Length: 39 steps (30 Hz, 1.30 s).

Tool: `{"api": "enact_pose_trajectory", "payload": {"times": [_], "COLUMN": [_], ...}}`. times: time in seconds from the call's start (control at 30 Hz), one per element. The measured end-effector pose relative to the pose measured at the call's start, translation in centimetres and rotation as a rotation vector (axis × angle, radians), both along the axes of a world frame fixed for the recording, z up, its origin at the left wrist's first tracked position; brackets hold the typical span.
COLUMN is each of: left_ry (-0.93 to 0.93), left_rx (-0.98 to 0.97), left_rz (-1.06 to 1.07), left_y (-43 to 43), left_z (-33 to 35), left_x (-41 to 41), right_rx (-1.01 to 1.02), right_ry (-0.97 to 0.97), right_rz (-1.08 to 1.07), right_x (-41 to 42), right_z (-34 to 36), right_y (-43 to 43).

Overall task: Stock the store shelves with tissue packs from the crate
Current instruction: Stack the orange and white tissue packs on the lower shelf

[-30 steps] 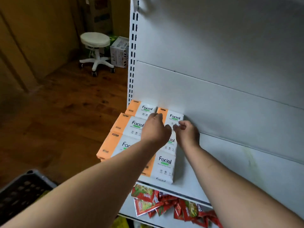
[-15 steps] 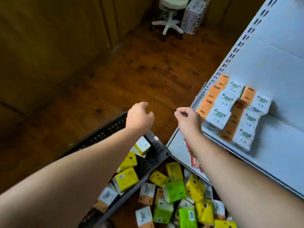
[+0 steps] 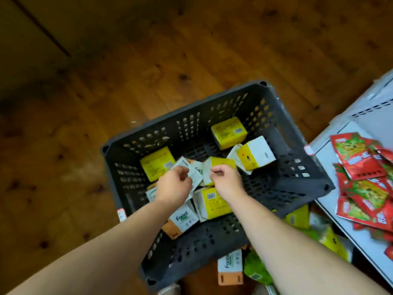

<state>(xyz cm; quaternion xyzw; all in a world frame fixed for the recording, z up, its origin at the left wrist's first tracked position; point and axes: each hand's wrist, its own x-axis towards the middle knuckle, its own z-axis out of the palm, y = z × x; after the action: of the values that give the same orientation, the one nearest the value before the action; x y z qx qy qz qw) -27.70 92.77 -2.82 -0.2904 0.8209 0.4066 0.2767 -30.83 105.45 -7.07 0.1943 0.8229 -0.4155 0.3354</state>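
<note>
- A wooden floor (image 3: 63, 145) fills the left and top of the view. A dark slotted crate (image 3: 297, 184) stands on it at centre.
- The tissue packs (image 3: 214, 202) lie loose inside the crate, tilted at mixed angles. A yellow pack (image 3: 156, 167) lies by the left wall, label side up.
- The left hand (image 3: 173, 188) reaches in from above, fingers curled against a white pack (image 3: 194, 174). Whether it grips the pack cannot be told.
- A Facial pack (image 3: 184, 218) lies partly hidden under the left forearm. Its long axis runs lower left to upper right, orange end nearest the person.
- The right hand (image 3: 227, 180) is just beside the left, not touching it, fingers curled over a yellow-edged pack (image 3: 221, 162). Whether it holds anything cannot be told.
- A floor pack (image 3: 230, 266) lies outside the crate, long axis towards the person, orange end nearest.
- A white shelf (image 3: 348, 128) at right carries red sachets (image 3: 365, 167).
</note>
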Motion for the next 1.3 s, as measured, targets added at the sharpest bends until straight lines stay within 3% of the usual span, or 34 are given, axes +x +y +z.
{"api": "enact_pose_trajectory", "payload": {"times": [0.3, 0.5, 0.63, 0.8, 1.0, 1.13, 1.3], "left_ry": [0.167, -0.102, -0.144, -0.058, 0.016, 0.048, 0.114], "left_rx": [-0.177, -0.306, -0.258, 0.080, 0.169, 0.327, 0.362], "left_rz": [-0.137, -0.339, -0.356, -0.024, 0.104, 0.268, 0.394], "left_y": [-2.1, -2.1, -1.6, -2.9, -2.3, -1.0, 1.8], "left_z": [-17.6, -22.7, -22.8, -20.3, -13.4, -6.6, 1.3], "left_x": [-6.8, -8.5, -8.4, -7.5, -6.4, -6.4, -5.5], "right_rx": [0.353, 0.506, 0.545, 0.553, 0.299, 0.010, -0.244], "right_ry": [0.181, 0.120, 0.152, 0.229, 0.216, 0.207, 0.128], "right_rz": [0.734, 1.001, 0.926, 0.795, 0.611, 0.278, -0.352], "right_x": [-6.7, -8.2, -8.8, -8.4, -8.6, -8.2, -4.5], "right_z": [-14.8, -19.3, -19.2, -17.0, -8.9, -2.9, 3.8], "right_y": [-4.7, -6.4, -6.1, -4.8, -1.8, 0.8, 3.9]}}
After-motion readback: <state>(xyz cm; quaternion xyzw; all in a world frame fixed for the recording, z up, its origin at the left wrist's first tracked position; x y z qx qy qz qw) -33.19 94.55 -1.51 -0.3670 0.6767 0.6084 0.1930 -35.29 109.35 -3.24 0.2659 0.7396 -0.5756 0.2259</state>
